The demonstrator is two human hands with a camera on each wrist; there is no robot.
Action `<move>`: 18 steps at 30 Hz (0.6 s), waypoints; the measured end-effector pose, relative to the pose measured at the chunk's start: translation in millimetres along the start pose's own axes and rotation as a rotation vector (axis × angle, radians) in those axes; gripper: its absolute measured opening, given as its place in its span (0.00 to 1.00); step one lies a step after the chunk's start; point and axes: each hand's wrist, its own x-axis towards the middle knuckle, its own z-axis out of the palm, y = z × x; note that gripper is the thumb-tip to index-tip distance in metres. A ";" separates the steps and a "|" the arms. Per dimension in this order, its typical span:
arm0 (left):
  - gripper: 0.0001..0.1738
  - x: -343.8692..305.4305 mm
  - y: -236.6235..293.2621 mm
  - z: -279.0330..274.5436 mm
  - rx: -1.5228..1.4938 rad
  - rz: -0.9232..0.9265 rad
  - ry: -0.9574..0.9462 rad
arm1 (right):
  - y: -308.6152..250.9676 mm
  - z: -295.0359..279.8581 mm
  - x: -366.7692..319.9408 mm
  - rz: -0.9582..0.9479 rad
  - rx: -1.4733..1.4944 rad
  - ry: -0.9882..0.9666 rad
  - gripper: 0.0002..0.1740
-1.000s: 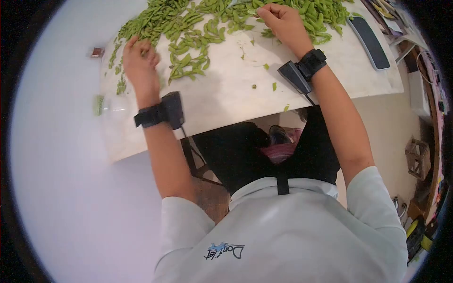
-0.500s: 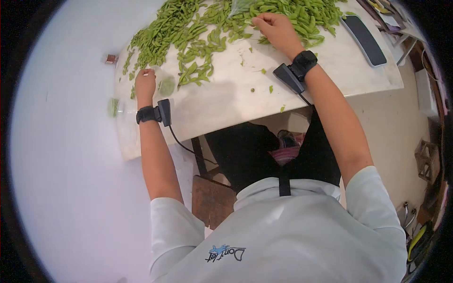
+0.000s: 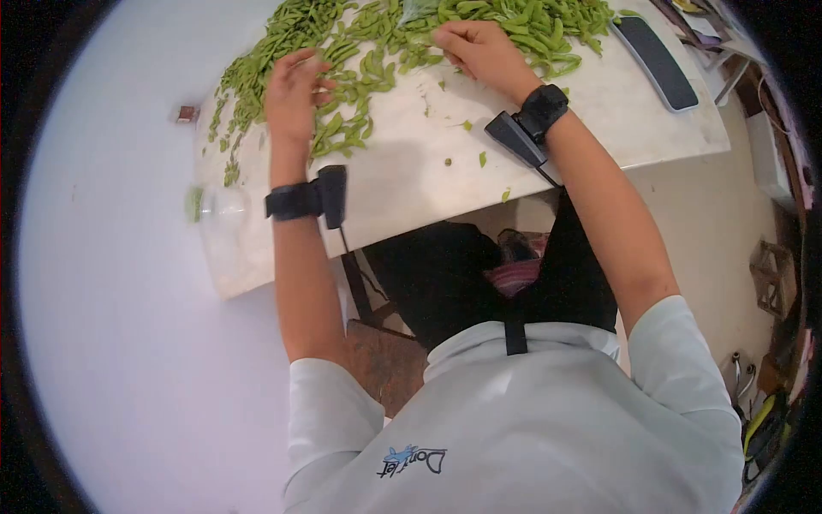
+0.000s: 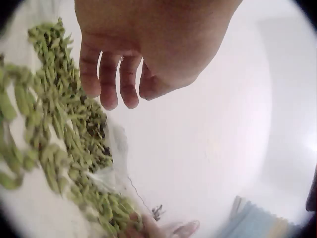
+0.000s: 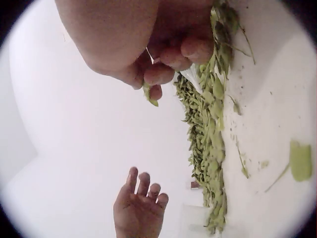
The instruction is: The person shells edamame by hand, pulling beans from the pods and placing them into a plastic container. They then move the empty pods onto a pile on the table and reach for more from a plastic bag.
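Observation:
Green edamame pods (image 3: 282,60) are spread across the far part of the white table (image 3: 411,188). Over the left part of the pods hovers my left hand (image 3: 291,96), its fingers loosely bent and apart. The left wrist view shows that hand (image 4: 158,44) with nothing between its fingers. My right hand (image 3: 488,58) is at the near edge of the pile. In the right wrist view, its thumb and forefinger pinch a small green pod (image 5: 150,95), mostly hidden by the fingers.
A phone (image 3: 658,64) lies at the table's right. A clear plastic container (image 3: 227,206) stands near the left edge, and a small red box (image 3: 186,113) is farther back. Clear plastic film (image 3: 418,10) shows among the pods. Leaf bits (image 3: 482,159) are scattered nearer the front edge.
My left hand drew back toward the table's front left, beside a clear cup of green contents, then came forward and right over the pods. The right hand shifted slightly left, still pinching.

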 end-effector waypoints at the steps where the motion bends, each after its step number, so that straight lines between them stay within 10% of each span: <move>1: 0.21 0.3 0.9 19.0 -0.017 0.012 -0.045 | 2.1 0.3 0.0 0.026 0.031 -0.030 0.18; 12: 0.12 15.0 -18.2 103.7 0.089 0.377 -0.116 | -0.9 -1.3 0.4 0.067 0.254 0.008 0.16; 18: 0.12 19.9 -38.1 104.3 -0.055 0.251 -0.144 | 1.3 -1.6 0.5 0.144 0.217 0.000 0.16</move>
